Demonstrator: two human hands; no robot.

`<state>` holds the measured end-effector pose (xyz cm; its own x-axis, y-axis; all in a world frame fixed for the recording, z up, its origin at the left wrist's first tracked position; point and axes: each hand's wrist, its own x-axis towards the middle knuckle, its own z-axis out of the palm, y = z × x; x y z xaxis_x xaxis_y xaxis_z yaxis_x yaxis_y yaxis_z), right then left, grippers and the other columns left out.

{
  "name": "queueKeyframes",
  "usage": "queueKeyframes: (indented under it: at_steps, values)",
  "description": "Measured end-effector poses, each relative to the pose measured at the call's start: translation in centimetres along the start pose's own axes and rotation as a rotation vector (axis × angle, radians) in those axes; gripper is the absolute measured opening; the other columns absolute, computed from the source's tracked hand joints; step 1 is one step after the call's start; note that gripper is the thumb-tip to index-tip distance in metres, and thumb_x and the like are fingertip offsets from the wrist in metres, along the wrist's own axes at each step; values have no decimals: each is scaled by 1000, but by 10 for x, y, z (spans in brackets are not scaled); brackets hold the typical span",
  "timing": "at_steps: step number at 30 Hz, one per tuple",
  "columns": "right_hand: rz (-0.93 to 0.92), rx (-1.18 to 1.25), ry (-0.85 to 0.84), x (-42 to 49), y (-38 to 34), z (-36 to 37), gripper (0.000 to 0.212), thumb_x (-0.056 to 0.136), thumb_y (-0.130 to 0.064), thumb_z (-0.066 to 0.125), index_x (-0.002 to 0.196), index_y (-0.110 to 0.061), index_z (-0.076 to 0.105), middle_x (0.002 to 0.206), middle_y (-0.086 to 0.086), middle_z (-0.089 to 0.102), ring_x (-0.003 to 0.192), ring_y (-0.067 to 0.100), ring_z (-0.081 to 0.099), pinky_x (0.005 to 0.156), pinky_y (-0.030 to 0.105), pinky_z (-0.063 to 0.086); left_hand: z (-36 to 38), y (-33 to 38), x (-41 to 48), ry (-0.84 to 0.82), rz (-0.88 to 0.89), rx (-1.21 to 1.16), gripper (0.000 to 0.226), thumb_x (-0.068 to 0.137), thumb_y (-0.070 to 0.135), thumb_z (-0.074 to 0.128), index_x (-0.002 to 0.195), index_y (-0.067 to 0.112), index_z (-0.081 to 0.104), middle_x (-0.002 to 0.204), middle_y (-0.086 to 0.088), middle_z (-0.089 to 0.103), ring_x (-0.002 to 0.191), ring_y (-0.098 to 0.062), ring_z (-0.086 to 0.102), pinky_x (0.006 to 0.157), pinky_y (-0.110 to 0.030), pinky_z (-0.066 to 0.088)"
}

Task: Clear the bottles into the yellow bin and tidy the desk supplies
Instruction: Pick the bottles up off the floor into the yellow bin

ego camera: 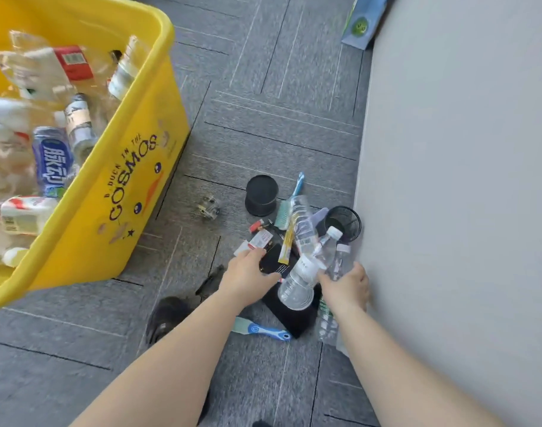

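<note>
The yellow bin (pixel 131 192) stands on the grey carpeted floor (pixel 263 118) at the far left, printed with "COSMOS" on its side and already heaped with empty bottles (pixel 52 161). The remaining clutter lies in a pile at the right edge of the floor, just beside the pale wall (pixel 448 180). The person's right hand (pixel 345 288) reaches into this pile, and its fingers (pixel 357 269) and thumb curl round a slim clear bottle (pixel 340 261) with a pale cap. A larger clear bottle (pixel 303 278) with a white cap leans just beside that hand, its base towards the camera, and a third labelled bottle (pixel 302 223) lies tilted behind it. A green-labelled bottle (pixel 325 322) shows partly under the right forearm. The left hand (pixel 248 275) is down over a flat black item (pixel 271 257); its fingers are bent onto it, but the blur does not show whether they grasp it or only touch it. Round the hands lie a white card (pixel 259 240), a yellow sachet (pixel 286 245), a small red item (pixel 257 224) and a blue-and-white brush (pixel 263 329), which lies on the near side of the pile. A black mesh pen cup (pixel 345 220) stands against the wall, a solid black cup (pixel 261 195) sits on the far side of the pile, and a blue-handled toothbrush (pixel 296 192) lies between them. A small clear object (pixel 208 208) rests apart, between pile and bin.
</note>
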<state>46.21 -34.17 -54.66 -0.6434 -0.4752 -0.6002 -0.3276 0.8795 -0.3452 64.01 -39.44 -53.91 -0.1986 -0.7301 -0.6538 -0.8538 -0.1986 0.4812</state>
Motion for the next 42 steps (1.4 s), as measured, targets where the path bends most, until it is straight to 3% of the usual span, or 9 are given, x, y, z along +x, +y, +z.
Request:
queueKeyframes:
  at_steps: [9,12,16,20,24,32,34,39,42]
  values:
    - [-35,-70,-1,18,18,11,80,83,-33,65,147,-13,21,150,9,31,136,28,33,107,36,30,81,30,52,-142,59,0,87,74,50,71,143,18,29,142,-6,41,130,-28,38,102,-44,38]
    - [-45,-47,2,18,22,20,77,81,-29,66,145,-14,26,146,9,37,131,30,39,107,37,35,88,33,58,-163,70,1,83,77,48,68,142,18,26,136,-7,44,125,-30,43,96,-43,40]
    - [-27,-106,-16,22,23,25,70,84,-24,61,144,-15,26,146,9,36,130,29,39,106,37,34,75,27,72,-180,61,-44,59,84,39,64,134,17,42,106,3,58,102,-19,57,86,-36,48]
    - [-24,-167,-1,22,24,30,65,87,-16,54,146,-17,24,147,8,34,133,29,36,106,36,30,61,17,89,-340,103,25,72,82,47,63,142,20,34,140,-5,42,121,-22,49,99,-38,43]
    - [-14,-187,-4,23,30,32,69,88,-11,52,148,-21,20,150,5,31,136,27,33,108,36,29,76,15,90,-449,127,-74,87,73,47,75,144,21,30,143,-1,41,125,-18,46,102,-36,41]
    - [69,-69,9,30,36,39,70,83,-13,58,146,-17,28,147,7,35,133,28,36,111,36,29,87,22,89,-417,182,-71,69,64,51,79,119,21,50,108,5,61,93,-11,59,76,-28,48]
    - [73,-106,9,32,34,41,72,83,-19,61,146,-16,26,149,8,32,134,29,34,110,35,27,71,16,93,-415,180,-71,66,58,56,79,110,24,54,103,6,63,87,-9,61,76,-32,53]
    - [55,-243,50,40,31,48,81,84,-35,66,147,-14,19,152,9,25,134,33,31,109,34,24,30,-8,95,-303,142,-158,69,59,54,80,116,25,53,104,8,62,91,-8,61,83,-36,53]
    - [40,-299,114,44,27,56,81,83,-38,67,145,-12,22,147,12,31,131,33,32,106,36,27,15,-20,93,-234,120,-195,57,64,46,80,111,29,52,109,6,59,92,-7,59,80,-31,50]
